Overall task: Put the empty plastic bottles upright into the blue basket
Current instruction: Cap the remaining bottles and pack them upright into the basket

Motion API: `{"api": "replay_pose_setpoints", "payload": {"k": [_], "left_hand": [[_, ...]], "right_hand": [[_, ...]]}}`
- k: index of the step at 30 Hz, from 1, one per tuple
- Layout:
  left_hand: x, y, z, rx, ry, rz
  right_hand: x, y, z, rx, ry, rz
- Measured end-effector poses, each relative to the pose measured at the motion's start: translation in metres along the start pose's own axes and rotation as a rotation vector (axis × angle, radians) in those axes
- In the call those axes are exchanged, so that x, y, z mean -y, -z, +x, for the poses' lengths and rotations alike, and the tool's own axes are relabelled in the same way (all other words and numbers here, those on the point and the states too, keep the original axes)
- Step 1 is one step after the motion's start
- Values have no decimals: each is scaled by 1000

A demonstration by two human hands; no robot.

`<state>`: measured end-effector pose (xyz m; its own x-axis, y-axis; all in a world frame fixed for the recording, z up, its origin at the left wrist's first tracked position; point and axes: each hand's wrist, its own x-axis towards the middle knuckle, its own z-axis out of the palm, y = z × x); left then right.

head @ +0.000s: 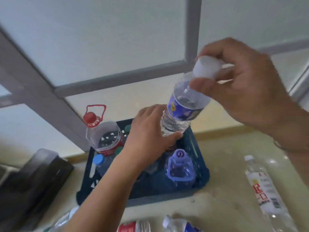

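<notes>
A clear bottle with a blue label (182,106) and a white cap hangs tilted over the blue basket (199,168). My right hand (247,91) grips it at the cap and neck. My left hand (150,133) holds its lower end, just above the basket's far side. Inside the basket stand a large jug with a red cap and handle (103,131), a blue-capped bottle (98,160) and a bottle with a purple top (179,166). Green caps show behind my left hand.
A clear bottle with a red-printed label (264,190) lies on the beige counter at the right. Two more bottles (133,226) (180,226) lie at the front edge. A dark box (33,178) stands left of the basket. A frosted window is behind.
</notes>
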<state>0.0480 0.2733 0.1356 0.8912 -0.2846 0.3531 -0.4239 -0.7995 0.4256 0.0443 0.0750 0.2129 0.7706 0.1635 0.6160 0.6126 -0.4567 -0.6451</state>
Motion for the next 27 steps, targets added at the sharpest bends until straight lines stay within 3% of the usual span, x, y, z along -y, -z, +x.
{"api": "replay_pose_setpoints", "payload": {"k": [5,9,14,17,21,24,27], "left_hand": [[64,-5,-41,158,67,225],[87,-7,-73,42,9,148],[84,-18,-118,-98,-426,51],[79,-28,-147,63,-753,36],[73,-49,-169,659,-801,-141],[84,-84,-180,641,-881,129],[90,-114,-184,783,-736,203]], "right_hand": [[-27,-69,1,147,-166,-204],[-56,-116,-15,348,-214,-262],[-86,-154,-31,542,-310,-306],[-93,-160,-30,628,-364,-321],[-95,-159,-26,699,-421,-325],[-90,-162,-24,733,-456,-339],[-76,-152,-18,825,-452,-414]]}}
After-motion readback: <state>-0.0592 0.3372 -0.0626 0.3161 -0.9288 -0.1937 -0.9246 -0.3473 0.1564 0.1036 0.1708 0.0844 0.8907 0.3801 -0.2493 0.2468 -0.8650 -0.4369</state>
